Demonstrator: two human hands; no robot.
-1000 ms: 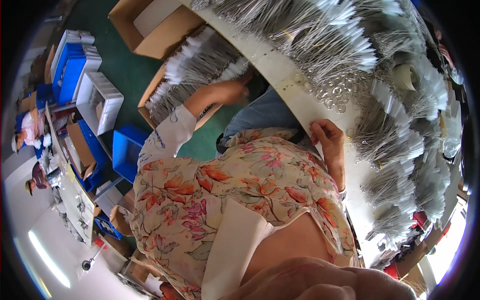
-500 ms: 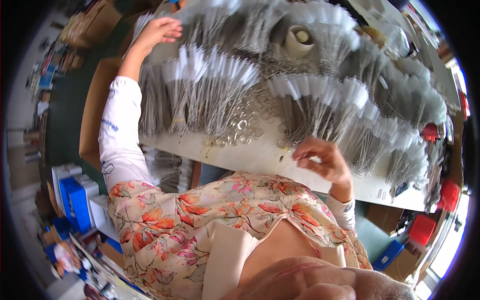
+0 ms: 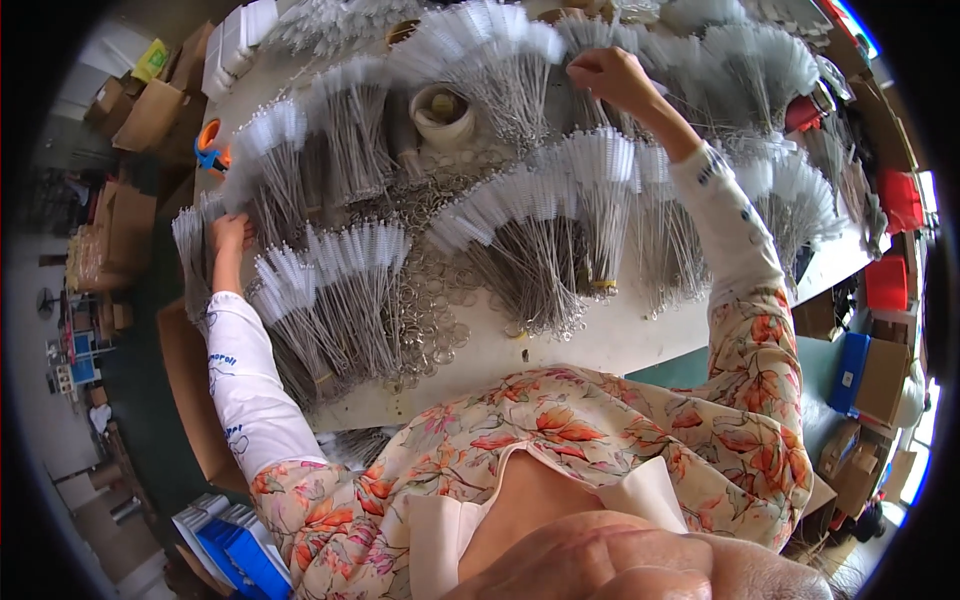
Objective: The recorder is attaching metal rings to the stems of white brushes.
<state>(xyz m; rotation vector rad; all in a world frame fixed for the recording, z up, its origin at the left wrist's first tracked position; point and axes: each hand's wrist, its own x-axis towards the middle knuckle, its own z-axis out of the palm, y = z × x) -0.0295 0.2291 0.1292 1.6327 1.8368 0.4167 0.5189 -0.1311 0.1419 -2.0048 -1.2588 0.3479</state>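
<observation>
Bundles of thin wire brushes with white bristle tips and looped wire ends cover the table. My left hand (image 3: 232, 232) is at the far left, its fingers curled between the leftmost brush bundle (image 3: 190, 250) and a neighbouring brush bundle (image 3: 275, 165). What its fingers grip is hidden. My right hand (image 3: 612, 78) is stretched over the back brush bundles (image 3: 745, 75), fingers bent and apart from the thumb, with nothing visible in them. Nearer me stand a left front brush bundle (image 3: 350, 290) and a middle brush bundle (image 3: 530, 240).
Loose metal rings (image 3: 430, 335) lie in a heap between the front bundles. A cream roll (image 3: 442, 115) stands behind them. Orange-handled scissors (image 3: 210, 148) are at the table's left edge. An open cardboard box (image 3: 195, 400) stands beside the table; red bins (image 3: 885, 283) are at right.
My right hand has reached up and away, from the front edge to over the back bundles. My left hand is now down beside the far-left bundle. The view has shifted.
</observation>
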